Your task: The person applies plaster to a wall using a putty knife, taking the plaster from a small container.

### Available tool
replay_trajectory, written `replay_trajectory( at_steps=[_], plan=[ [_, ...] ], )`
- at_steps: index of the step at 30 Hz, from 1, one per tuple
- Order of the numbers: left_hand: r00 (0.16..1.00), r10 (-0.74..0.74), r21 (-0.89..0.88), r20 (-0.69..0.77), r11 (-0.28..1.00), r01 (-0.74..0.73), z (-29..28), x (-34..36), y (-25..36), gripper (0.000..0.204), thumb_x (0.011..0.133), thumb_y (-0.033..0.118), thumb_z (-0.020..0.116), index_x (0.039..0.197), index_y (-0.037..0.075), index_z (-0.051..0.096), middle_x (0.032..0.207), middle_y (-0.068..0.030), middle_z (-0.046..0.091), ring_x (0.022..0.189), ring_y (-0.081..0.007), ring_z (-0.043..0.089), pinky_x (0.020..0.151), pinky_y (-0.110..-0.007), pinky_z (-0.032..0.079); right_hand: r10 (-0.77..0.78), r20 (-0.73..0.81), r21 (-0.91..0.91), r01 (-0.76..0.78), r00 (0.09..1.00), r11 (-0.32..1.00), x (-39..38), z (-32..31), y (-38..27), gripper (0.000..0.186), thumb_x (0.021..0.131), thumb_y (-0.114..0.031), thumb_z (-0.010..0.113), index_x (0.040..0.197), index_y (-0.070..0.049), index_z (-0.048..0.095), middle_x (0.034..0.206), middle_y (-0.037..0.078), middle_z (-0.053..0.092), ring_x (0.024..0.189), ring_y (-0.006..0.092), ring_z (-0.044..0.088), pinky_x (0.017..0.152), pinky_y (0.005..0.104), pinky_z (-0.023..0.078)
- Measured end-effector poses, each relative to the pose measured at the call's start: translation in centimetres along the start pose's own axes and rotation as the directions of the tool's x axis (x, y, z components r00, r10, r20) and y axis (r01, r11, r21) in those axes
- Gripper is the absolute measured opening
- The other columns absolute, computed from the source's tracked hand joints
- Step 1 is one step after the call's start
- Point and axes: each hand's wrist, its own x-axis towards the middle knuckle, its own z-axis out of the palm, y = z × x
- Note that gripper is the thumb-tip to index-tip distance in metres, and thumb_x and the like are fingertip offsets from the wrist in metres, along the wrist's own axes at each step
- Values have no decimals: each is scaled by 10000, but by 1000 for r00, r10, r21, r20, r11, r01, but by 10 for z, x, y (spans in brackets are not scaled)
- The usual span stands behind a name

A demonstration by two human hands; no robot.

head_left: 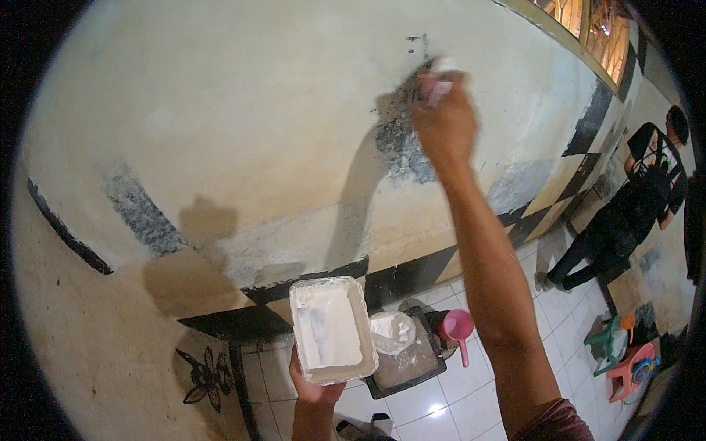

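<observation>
My right hand (448, 125), slightly blurred, grips a small pink-and-white tool (441, 84) against the cream wall (279, 110), at the upper end of a rough dark grey patch (401, 143). Its exact shape is unclear. My left hand (320, 389) holds up a rectangular plastic container (329, 327) of white paint from below, near the wall's checkered lower band.
On the tiled floor (412, 411) below are a dark tray (397, 375) with a white-powdered bag (390, 331) and a pink dipper (457, 327). A person in black (632, 198) stands at right, near plastic stools (629, 375). A window (581, 22) is top right.
</observation>
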Motion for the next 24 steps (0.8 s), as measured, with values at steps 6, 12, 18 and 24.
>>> replay_trajectory(
  at_steps=[6,12,18,24],
  plan=[
    [999,-31,-96,-15,995,30,9,-12,4,506,952,399,360,1330,85,482,1267,-88,572,1138,-284,575,961,-464,466,-185,270,70,172,945,983,-84,45,-45,339,794,-89,634,1039,-33,406,953,252,520,745,458,607,607,500,529],
    [1000,22,-76,-15,997,-23,-10,-20,9,517,945,402,363,1336,85,478,1264,-101,574,1139,-301,574,967,-472,464,259,374,648,-451,890,614,-120,-6,-7,327,792,-29,582,1076,-23,419,868,149,564,723,279,641,582,381,539],
    [998,57,-45,-34,997,-59,-13,-32,13,519,944,388,363,1360,91,455,1284,-103,561,1153,-306,565,962,-482,467,535,535,763,-646,654,27,-74,-28,42,214,836,-33,540,1029,-21,450,812,111,569,612,197,568,570,266,518],
    [999,18,-140,-39,990,-23,-6,-31,14,519,945,395,354,1357,99,460,1274,-101,567,1128,-309,581,945,-500,476,511,601,773,-610,614,-176,4,6,37,74,881,-68,492,815,-48,466,766,81,514,621,133,503,537,216,468]
  ],
)
